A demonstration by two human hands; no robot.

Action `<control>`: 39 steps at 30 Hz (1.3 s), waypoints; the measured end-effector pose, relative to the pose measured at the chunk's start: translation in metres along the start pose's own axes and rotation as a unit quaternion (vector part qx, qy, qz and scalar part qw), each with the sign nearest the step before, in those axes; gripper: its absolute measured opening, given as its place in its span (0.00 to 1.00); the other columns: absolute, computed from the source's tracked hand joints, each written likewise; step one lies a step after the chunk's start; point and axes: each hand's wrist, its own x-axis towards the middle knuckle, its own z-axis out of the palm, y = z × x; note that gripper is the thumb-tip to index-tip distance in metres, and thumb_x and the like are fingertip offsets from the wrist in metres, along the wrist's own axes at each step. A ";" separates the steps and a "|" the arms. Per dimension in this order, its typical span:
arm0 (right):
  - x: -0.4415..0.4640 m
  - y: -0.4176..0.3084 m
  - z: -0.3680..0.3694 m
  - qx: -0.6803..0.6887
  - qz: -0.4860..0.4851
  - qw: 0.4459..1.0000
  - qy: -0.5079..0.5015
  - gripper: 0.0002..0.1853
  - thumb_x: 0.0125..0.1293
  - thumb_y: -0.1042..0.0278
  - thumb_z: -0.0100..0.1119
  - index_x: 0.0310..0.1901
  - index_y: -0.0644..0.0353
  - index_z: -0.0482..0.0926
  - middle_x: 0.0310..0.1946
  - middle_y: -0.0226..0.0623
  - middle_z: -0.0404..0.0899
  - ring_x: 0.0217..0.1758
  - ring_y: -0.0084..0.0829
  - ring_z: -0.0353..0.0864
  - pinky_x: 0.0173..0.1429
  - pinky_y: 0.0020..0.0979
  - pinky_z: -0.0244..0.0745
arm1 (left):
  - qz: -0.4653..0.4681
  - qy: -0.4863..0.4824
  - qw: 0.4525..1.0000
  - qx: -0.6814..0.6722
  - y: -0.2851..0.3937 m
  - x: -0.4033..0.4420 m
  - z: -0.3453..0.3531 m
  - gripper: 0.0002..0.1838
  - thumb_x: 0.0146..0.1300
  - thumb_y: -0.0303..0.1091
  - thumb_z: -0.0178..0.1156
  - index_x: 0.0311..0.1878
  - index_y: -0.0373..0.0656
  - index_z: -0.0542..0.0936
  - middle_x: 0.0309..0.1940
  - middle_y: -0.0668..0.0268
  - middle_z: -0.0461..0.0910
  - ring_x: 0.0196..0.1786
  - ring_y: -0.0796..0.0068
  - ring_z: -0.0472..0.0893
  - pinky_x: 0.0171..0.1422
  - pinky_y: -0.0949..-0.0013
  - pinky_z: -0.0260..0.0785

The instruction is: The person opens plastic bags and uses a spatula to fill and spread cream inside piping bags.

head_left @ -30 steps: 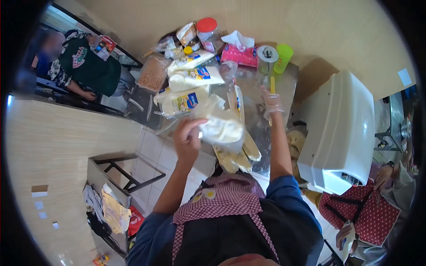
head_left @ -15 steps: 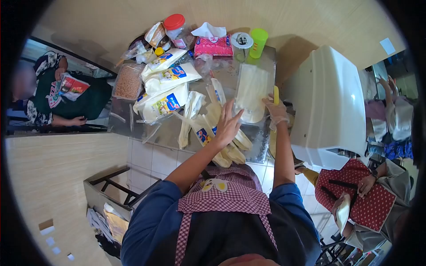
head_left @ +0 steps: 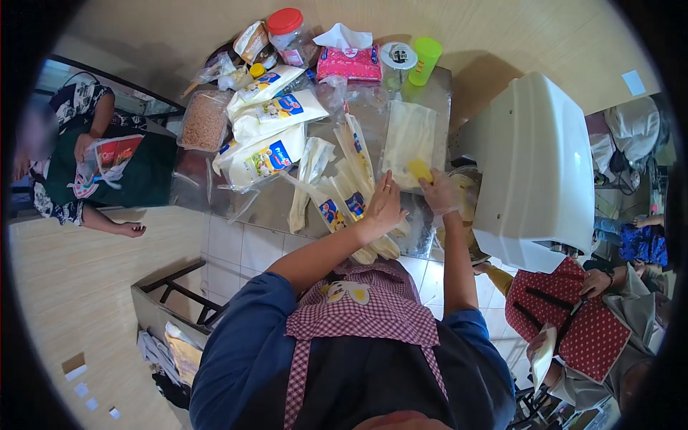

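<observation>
Several blue-labelled packets (head_left: 332,213) beside left hand (head_left: 383,207)

The yellow scraper (head_left: 420,170) has reached the bag (head_left: 410,136).

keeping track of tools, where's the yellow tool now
In the head view, the yellow tool is in the gloved right grip, at the near end of the flat bag, right of the left grip.

Front white bag (head_left: 259,166) is showing "Pri…", probably, on blue label (head_left: 278,155); two bags behind (head_left: 299,107) are bearing similar labels, cup lid (head_left: 398,55) black print, both too blurred to read.
</observation>
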 end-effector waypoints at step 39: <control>0.092 -0.013 0.068 -0.244 -0.244 0.937 -0.057 0.13 0.63 0.56 0.46 0.42 0.53 0.71 0.29 0.37 0.74 0.30 0.38 0.77 0.25 0.41 0.72 | -0.009 -0.096 0.995 0.020 -0.005 0.029 0.025 0.26 0.53 0.53 0.56 0.40 0.35 0.82 0.48 0.47 0.68 0.55 0.49 0.65 0.55 0.52 0.58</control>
